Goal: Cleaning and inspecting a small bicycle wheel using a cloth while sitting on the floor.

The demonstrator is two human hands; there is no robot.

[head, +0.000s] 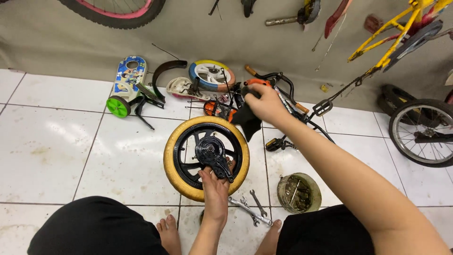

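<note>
A small wheel [175, 141] with a yellow tyre and a black rim lies flat on the white tiles in front of me. My left hand [214, 186] rests on its near side, fingers on the black hub brake plate [212, 153]. My right hand [264, 103] is stretched out past the wheel to a heap of bicycle parts. It is closed on a floppy black piece [247, 123], perhaps a cloth, that hangs down to the wheel's far edge.
Two wrenches [250, 208] and a round tin of small parts [298, 192] lie by my knees. Further off are a green training wheel [118, 106], a small multicoloured wheel [212, 74], black handlebars [283, 85], a pedal [322, 107], a spoked wheel [422, 132] and a yellow frame [391, 33].
</note>
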